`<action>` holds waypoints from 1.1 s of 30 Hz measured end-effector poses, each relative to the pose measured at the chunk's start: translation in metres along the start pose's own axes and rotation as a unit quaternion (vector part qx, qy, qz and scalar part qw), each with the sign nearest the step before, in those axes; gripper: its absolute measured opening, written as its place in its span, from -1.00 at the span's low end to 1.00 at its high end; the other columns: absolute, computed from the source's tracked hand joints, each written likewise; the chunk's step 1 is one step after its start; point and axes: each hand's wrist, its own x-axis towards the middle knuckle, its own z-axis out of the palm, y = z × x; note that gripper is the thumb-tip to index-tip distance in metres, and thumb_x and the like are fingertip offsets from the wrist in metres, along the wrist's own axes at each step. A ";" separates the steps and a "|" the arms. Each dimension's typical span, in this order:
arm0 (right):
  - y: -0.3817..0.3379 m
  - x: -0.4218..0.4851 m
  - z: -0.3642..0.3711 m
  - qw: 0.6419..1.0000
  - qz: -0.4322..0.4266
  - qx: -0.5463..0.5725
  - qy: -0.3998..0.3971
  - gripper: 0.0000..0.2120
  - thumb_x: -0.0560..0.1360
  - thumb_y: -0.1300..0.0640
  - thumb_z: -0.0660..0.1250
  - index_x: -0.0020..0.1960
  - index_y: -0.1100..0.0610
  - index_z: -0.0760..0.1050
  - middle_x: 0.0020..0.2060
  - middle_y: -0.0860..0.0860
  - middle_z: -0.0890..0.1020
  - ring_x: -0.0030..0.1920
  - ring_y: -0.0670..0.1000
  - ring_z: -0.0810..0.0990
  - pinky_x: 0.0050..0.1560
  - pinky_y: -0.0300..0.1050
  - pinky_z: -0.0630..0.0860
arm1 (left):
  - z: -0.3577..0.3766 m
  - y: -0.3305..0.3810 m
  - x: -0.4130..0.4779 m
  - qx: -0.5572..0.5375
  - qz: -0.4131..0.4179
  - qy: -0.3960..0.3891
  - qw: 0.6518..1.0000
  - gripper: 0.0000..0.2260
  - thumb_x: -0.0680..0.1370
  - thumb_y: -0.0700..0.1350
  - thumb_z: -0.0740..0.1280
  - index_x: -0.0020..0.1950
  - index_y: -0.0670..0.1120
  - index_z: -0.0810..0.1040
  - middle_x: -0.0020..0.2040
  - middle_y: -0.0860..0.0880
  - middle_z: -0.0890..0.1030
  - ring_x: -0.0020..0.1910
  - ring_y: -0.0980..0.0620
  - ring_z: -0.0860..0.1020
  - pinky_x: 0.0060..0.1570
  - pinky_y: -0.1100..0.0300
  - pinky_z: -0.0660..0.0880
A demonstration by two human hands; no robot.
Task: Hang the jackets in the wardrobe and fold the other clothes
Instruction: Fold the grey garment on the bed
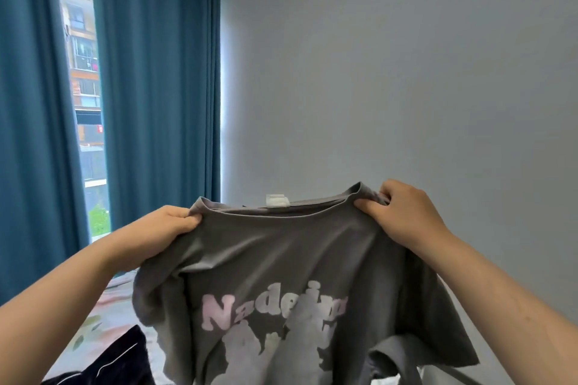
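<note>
A grey T-shirt (281,259) with pink lettering and a pale print hangs in the air in front of me, collar up, a white label at the neck. My left hand (156,231) grips its left shoulder. My right hand (403,212) grips its right shoulder beside the collar. The shirt's lower part runs out of the bottom of the view. A dark navy garment (119,359) with a thin white stripe lies on the bed at the lower left.
A bed (103,316) with a pale flowered sheet lies below the shirt. Blue curtains (156,87) hang at the left around a window strip (86,87). A plain grey wall (406,72) fills the right side.
</note>
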 end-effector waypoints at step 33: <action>0.523 -0.082 0.575 0.854 0.480 0.148 -0.137 -0.78 0.61 0.23 0.26 -0.21 0.10 0.47 -0.19 0.14 0.58 -0.21 0.10 0.51 -0.19 0.00 0.41 | 0.517 -0.450 0.395 0.090 -0.248 0.163 0.951 -0.75 0.65 -0.19 0.22 -0.17 -0.11 0.60 0.20 -0.22 0.59 0.44 -0.14 0.35 0.27 -0.03 0.31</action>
